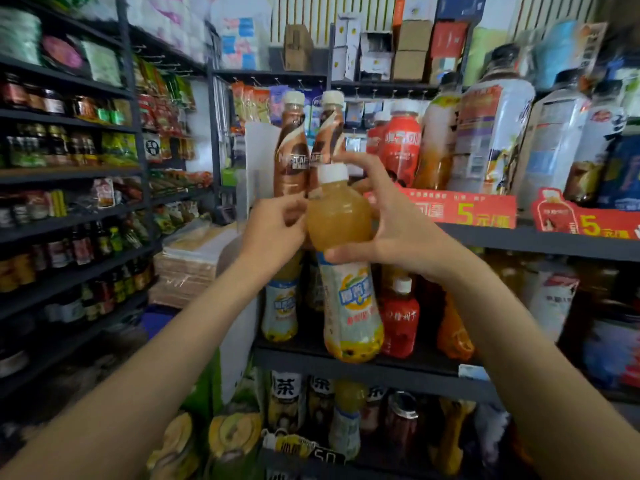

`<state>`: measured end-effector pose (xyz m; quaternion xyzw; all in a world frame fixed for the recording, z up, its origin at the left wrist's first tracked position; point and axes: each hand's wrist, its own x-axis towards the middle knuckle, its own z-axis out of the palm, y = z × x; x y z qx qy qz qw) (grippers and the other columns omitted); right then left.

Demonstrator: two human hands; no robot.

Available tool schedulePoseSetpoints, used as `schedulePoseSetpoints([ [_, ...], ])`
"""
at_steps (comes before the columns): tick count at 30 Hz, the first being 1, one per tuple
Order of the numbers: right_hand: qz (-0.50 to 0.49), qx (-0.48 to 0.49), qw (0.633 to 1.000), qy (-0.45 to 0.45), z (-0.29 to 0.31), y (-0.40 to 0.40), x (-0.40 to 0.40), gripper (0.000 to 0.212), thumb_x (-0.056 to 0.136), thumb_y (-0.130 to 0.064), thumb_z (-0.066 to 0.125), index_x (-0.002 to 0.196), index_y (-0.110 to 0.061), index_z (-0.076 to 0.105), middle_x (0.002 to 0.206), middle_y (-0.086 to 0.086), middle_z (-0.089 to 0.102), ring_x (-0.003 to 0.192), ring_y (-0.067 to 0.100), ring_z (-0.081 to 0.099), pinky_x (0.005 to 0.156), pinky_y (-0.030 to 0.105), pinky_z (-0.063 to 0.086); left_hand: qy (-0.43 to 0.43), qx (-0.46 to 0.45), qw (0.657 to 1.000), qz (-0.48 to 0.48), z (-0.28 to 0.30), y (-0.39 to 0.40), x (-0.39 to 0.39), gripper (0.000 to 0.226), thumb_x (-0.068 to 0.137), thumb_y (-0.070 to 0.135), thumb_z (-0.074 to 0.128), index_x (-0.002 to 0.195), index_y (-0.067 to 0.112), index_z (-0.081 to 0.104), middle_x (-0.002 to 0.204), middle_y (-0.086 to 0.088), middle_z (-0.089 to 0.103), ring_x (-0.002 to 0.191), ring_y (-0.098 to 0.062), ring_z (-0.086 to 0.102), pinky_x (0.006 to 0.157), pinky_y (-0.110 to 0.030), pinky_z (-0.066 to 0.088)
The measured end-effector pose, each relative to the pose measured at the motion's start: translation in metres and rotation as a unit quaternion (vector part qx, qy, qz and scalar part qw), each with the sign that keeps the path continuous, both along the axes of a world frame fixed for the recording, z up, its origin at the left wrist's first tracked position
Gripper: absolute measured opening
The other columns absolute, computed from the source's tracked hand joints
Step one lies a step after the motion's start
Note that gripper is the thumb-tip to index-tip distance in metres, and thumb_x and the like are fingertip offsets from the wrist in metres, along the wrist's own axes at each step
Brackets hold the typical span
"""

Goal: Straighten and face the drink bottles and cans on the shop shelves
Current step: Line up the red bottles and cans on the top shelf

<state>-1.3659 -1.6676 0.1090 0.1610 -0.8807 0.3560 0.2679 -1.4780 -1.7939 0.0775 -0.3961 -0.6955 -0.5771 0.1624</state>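
— Gripped by the right hand [391,233]: a yellow juice bottle [343,271], thumb curled across its waist, fingers wrapped behind the rounded shoulder.

— And the left hand [273,233]?

— Raised just beside the bottle's shoulder, fingers loosely curled; whether touching it, could not be told.

— Looked like what, that bottle?

— White cap [333,173], cloudy amber juice in a bulbous top, a pale label with blue and yellow print, fruit pictured round the base. Held upright in front of the shelving, off the middle shelf [363,367].

— Around it?

— Behind the cap, two brown coffee bottles [294,147] on the upper shelf [554,242]. To the right of those, red bottles [401,147] and tall white-labelled ones, above red price cards [485,209] marked 5. On the middle shelf, a matching yellow bottle [282,306] at left and a red bottle [400,317] at right. Below, more drinks, blurred.

— The room?

— Dark metal racks [69,174] of jars and packets at left, cartons [412,46] stacked on top at the back.
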Motion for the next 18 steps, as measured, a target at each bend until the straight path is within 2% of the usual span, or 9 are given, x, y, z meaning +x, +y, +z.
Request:
schedulePoseSetpoints([
  [2,-0.027,0.025,0.999,0.003,-0.031,-0.007,-0.013,0.095,0.058,-0.022,0.087,0.131,-0.035,0.028,0.117,-0.001,0.048,0.107,0.015,0.053,0.092,0.035,0.048,-0.066,-0.067,0.995,0.022,-0.029,-0.009,-0.007,0.030,0.089,-0.004,0.050,0.070,0.018,0.059,0.069,0.003,0.063,0.061,-0.004,0.062,0.062,-0.027,0.052],
  [4,-0.050,0.041,0.998,0.002,-0.057,-0.014,-0.026,0.094,0.057,-0.024,0.088,0.130,-0.034,0.029,0.115,0.002,0.043,0.104,0.014,0.049,0.086,0.026,0.044,-0.124,-0.162,0.978,0.042,-0.055,-0.017,-0.019,0.035,0.086,-0.006,0.050,0.064,0.020,0.056,0.073,-0.010,0.065,0.075,-0.023,0.064,0.072,-0.035,0.053],
  [6,-0.080,0.065,0.994,0.021,-0.077,-0.021,-0.039,0.091,0.060,-0.025,0.086,0.131,-0.030,0.030,0.118,-0.001,0.039,0.105,0.011,0.044,0.081,0.018,0.040,-0.178,-0.236,0.955,0.022,-0.069,-0.025,-0.026,0.021,0.084,-0.005,0.055,0.076,0.014,0.059,0.091,-0.020,0.066,0.090,-0.033,0.065,0.085,-0.048,0.052],
  [7,-0.098,0.077,0.992,0.032,-0.085,-0.023,-0.045,0.090,0.061,-0.026,0.085,0.132,-0.029,0.030,0.120,-0.001,0.038,0.107,0.012,0.044,0.082,0.019,0.041,-0.198,-0.258,0.946,0.001,-0.073,-0.029,-0.026,0.015,0.083,-0.003,0.058,0.089,0.010,0.060,0.098,-0.019,0.066,0.095,-0.033,0.063,0.089,-0.048,0.051],
  [9,-0.136,0.096,0.984,0.057,-0.097,-0.024,-0.058,0.090,0.062,-0.030,0.084,0.132,-0.029,0.028,0.121,0.000,0.038,0.109,0.019,0.046,0.088,0.032,0.046,-0.202,-0.281,0.937,-0.042,-0.081,-0.032,-0.027,0.035,0.082,0.002,0.063,0.114,0.013,0.051,0.109,-0.009,0.062,0.103,-0.025,0.060,0.095,-0.043,0.048],
  [12,-0.206,0.132,0.962,0.125,-0.111,-0.021,-0.077,0.089,0.060,-0.035,0.083,0.128,-0.030,0.026,0.116,0.003,0.044,0.109,0.022,0.047,0.099,0.042,0.042,-0.203,-0.240,0.947,-0.061,-0.098,-0.025,-0.021,0.061,0.076,0.012,0.074,0.120,0.028,0.036,0.118,0.003,0.056,0.111,-0.017,0.055,0.097,-0.041,0.047],
  [14,-0.268,0.161,0.932,0.184,-0.118,-0.019,-0.089,0.086,0.061,-0.041,0.081,0.128,-0.025,0.030,0.111,0.004,0.050,0.105,0.022,0.049,0.104,0.044,0.038,-0.186,-0.176,0.967,-0.004,-0.112,-0.009,-0.017,0.065,0.074,0.018,0.076,0.124,0.027,0.035,0.118,0.006,0.056,0.111,-0.015,0.055,0.092,-0.035,0.049],
  [16,-0.319,0.181,0.904,0.221,-0.123,-0.018,-0.098,0.080,0.064,-0.047,0.077,0.128,-0.019,0.038,0.105,0.004,0.054,0.100,0.021,0.052,0.104,0.044,0.038,-0.164,-0.117,0.976,0.083,-0.119,0.008,-0.011,0.065,0.077,0.019,0.074,0.129,0.019,0.034,0.114,0.005,0.057,0.103,-0.016,0.057,0.079,-0.026,0.047],
  [18,-0.339,0.182,0.892,0.236,-0.128,-0.016,-0.102,0.074,0.068,-0.049,0.073,0.126,-0.015,0.044,0.104,0.006,0.056,0.098,0.022,0.053,0.102,0.042,0.040,-0.141,-0.089,0.977,0.132,-0.125,0.021,-0.010,0.060,0.080,0.019,0.071,0.128,0.016,0.036,0.108,0.000,0.060,0.097,-0.019,0.060,0.073,-0.025,0.046],
])
